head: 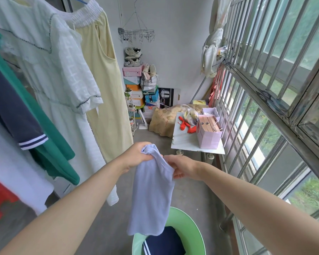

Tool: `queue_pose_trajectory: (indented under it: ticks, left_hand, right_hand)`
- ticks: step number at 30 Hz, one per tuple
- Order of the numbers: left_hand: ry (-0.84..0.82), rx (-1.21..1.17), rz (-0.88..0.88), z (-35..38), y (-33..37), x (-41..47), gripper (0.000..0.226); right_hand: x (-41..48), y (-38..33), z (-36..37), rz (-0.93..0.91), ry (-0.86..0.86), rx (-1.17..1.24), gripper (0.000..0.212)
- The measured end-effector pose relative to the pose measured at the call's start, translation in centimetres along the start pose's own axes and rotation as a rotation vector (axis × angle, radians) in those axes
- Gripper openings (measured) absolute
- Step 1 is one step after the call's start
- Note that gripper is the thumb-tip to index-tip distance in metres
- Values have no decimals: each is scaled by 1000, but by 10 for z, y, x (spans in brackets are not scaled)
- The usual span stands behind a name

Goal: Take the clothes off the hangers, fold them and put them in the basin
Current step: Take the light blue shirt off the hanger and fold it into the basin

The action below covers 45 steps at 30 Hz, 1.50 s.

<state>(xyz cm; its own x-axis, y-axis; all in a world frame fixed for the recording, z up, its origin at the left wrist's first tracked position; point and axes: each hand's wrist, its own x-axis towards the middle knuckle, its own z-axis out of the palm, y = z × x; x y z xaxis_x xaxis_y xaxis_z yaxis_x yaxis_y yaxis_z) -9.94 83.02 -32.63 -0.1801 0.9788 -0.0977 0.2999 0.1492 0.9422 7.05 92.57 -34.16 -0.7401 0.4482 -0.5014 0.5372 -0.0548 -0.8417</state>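
Both hands grip the lilac garment (151, 196) at its top, left hand (138, 153) bunching it, right hand (180, 167) pinching its edge; it hangs above the green basin (190, 229) (navy clothing (166, 242) already inside). Its loose hem could drop in unfolded.

— What are the hands doing?
— The left hand (136, 153) is gripping the bunched top of a lavender garment (151, 196). The right hand (180, 167), just beside it, is pinching the cloth's edge.
— And below them?
— The garment is hanging over a green basin (190, 227), where a navy garment (164, 242) with white stripes is lying.
— Beyond the right hand?
— A bench (184, 142) is carrying a pink paper bag (208, 137).
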Motion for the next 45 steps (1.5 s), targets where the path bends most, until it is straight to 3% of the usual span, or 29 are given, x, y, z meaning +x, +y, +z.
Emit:
queue_pose_trajectory:
  ticks: [2, 4, 9, 11, 13, 16, 18, 20, 22, 25, 29, 33, 40, 45]
  left_hand:
    - [25, 9, -3, -1, 1, 0, 33]
    - [17, 22, -3, -2, 1, 1, 39]
    - [-3, 89, 7, 0, 0, 2, 33]
    - [1, 108, 14, 2, 2, 0, 29]
    - [6, 126, 23, 1, 2, -1, 23]
    - [12, 153, 27, 0, -4, -3, 1]
    - [25, 139, 29, -2, -6, -5, 7]
    - [15, 127, 35, -3, -2, -8, 26]
    - [-12, 105, 24, -2, 4, -7, 27]
    - [-19, 55, 10, -2, 12, -3, 11]
    - [-2, -1, -2, -4, 17, -2, 11]
    - [-25, -52, -10, -3, 19, -5, 24]
    - [-48, -119, -34, 0, 24, -11, 27]
    - [71, -282, -65, -8, 33, -16, 18]
  right_hand:
    - [0, 0, 2, 11, 32, -58, 34]
    - [-1, 0, 4, -6, 106, -126, 19]
    - [3, 1, 7, -86, 293, -372, 17]
    - [4, 4, 3, -106, 361, -490, 9]
    - [5, 6, -4, -119, 456, -587, 18]
    - [0, 3, -19, -176, 567, -492, 14]
    - [-1, 1, -27, -207, 499, -278, 17]
    - [-3, 4, -29, -204, 371, -114, 19]
    - [-3, 9, -28, -171, 266, 76, 16]
    - [-2, 19, -29, -130, 149, 196, 47]
    - [-3, 40, -29, -112, 5, 166, 74]
    - [-10, 53, -14, -130, -122, 145, 62]
    - [0, 79, 21, -118, 91, 203, 37]
    - [-1, 72, 28, -56, -24, 363, 47]
